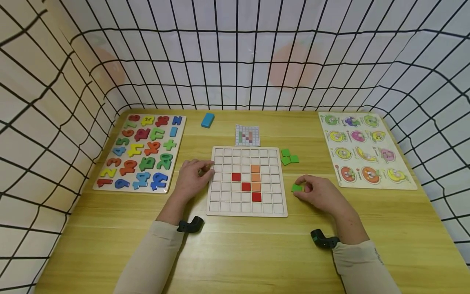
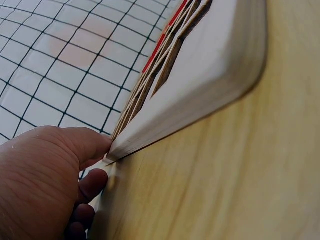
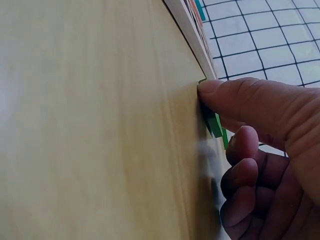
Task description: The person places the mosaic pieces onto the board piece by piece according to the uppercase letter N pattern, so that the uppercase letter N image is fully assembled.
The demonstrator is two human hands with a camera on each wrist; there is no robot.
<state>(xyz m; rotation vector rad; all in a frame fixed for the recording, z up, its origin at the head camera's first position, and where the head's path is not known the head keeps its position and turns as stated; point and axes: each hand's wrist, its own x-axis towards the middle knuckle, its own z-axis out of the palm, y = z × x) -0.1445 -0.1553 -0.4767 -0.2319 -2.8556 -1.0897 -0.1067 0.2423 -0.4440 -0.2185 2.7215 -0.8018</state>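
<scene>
A white square grid board (image 1: 224, 208) lies in the middle of the wooden table in the head view. Three red square tiles (image 1: 236, 177) step diagonally down across it, and three orange tiles (image 1: 255, 177) form a column. At the board's left edge, my left hand (image 1: 192, 177) rests with thumb and index fingertips touching the rim, other fingers loosely bent. To the right of the board, my right hand (image 1: 319, 192) pinches a green square tile (image 1: 296, 188) between thumb and index finger, low at the table. The right wrist view shows this green tile (image 3: 215, 125) partly hidden by the thumb.
Three loose green tiles (image 1: 286, 160) lie beside the board's upper right. Behind it is a small printed pattern card (image 1: 247, 135), with a blue block (image 1: 207, 120) farther left. A number puzzle (image 1: 139, 153) lies left, a fruit puzzle (image 1: 367, 153) right. Black wire mesh (image 1: 236, 61) surrounds the table.
</scene>
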